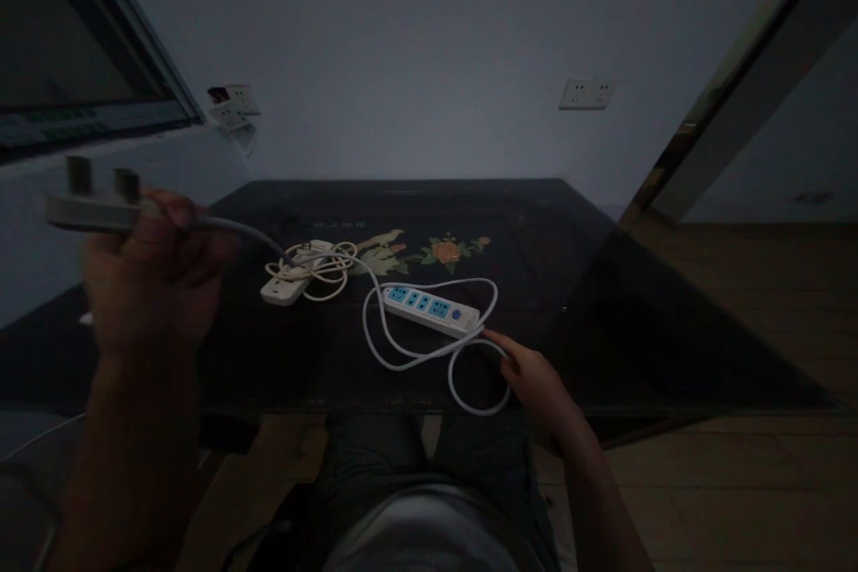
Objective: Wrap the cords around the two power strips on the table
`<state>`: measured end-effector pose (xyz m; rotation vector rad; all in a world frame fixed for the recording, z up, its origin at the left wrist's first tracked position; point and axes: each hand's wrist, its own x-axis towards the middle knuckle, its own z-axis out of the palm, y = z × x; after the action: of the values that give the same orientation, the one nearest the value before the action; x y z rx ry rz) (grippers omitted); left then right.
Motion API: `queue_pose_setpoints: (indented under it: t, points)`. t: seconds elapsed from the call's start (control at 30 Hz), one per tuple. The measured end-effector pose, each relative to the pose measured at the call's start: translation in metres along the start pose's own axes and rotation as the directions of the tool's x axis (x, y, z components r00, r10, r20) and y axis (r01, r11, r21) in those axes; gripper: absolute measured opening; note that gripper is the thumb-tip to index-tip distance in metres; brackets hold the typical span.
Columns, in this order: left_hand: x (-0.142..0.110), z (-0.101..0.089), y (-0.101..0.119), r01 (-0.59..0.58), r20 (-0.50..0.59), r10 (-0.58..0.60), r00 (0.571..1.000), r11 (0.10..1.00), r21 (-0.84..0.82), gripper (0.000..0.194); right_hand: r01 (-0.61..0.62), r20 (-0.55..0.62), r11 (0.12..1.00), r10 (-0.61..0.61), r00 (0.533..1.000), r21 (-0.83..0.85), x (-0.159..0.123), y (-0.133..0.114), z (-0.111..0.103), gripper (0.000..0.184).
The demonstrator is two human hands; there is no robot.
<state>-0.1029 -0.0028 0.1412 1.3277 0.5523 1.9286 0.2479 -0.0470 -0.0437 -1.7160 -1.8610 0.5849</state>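
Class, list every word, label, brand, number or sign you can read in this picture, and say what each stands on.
No text can be read with certainty.
Table: a short row of pale characters, too small and blurred.
Window frame: greenish marks, possibly print, too blurred.
Power strip with blue sockets: no legible lettering.
Plug in the left hand: no legible marking.

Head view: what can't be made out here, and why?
All in the head view:
Plug in the left hand: fine detail blurred.
Left power strip: middle hidden by looped cord.
Right hand: palm hidden by the hand itself.
Lettering on the black tabletop: too small to read.
Thin cable: cut off by the left edge.
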Motion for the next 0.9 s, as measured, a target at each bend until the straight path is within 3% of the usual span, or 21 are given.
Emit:
queue_pose_setpoints:
  t: [0.07,0.13,0.23,0.33,0.4,0.5,0.7,0.8,0.9]
  points:
    - [-0.004,0.007,-0.004,-0.003,0.169,-0.008,0.986,0.998,0.064,0.039,0.005,0.03,1.0,-0.005,1.0,-0.022,-0.003,0.0,-0.005,0.053]
    - [-0.008,0.012,-0.007,0.068,0.311,-0.096,0.946,0.993,0.099,0.053,0.011,0.038,0.999,-0.01,0.999,-0.045,-0.006,-0.001,-0.01,0.051]
    - [-0.012,0.01,-0.011,0.202,0.395,-0.24,0.887,0.97,0.137,0.069,0.001,0.043,0.995,0.003,0.999,-0.098,-0.011,0.0,-0.016,0.048]
    - [-0.014,-0.006,-0.018,0.276,0.466,-0.336,0.819,0.942,0.193,0.054,-0.021,0.011,0.982,0.024,1.0,-0.189,-0.017,0.005,-0.019,0.045]
    - [-0.014,-0.021,-0.022,0.311,0.441,-0.414,0.796,0.905,0.289,0.031,-0.029,-0.033,0.963,0.021,0.999,-0.269,-0.021,0.01,-0.019,0.043]
    - [-0.016,-0.039,-0.022,0.337,0.389,-0.497,0.775,0.847,0.412,0.024,-0.016,-0.088,0.918,-0.021,0.996,-0.397,-0.024,0.013,-0.017,0.037]
    - [-0.017,-0.052,-0.005,0.253,0.245,-0.462,0.852,0.775,0.579,0.027,0.08,-0.107,0.885,-0.144,0.984,-0.458,-0.026,-0.009,0.0,0.027]
    - [-0.017,-0.06,0.005,0.258,0.258,-0.457,0.851,0.793,0.552,0.02,0.126,-0.077,0.894,-0.176,0.981,-0.43,-0.025,-0.021,0.014,0.026]
    - [-0.016,-0.072,0.016,0.324,0.354,-0.485,0.8,0.845,0.426,0.023,0.149,-0.1,0.907,-0.203,0.974,-0.394,-0.023,-0.025,0.025,0.024]
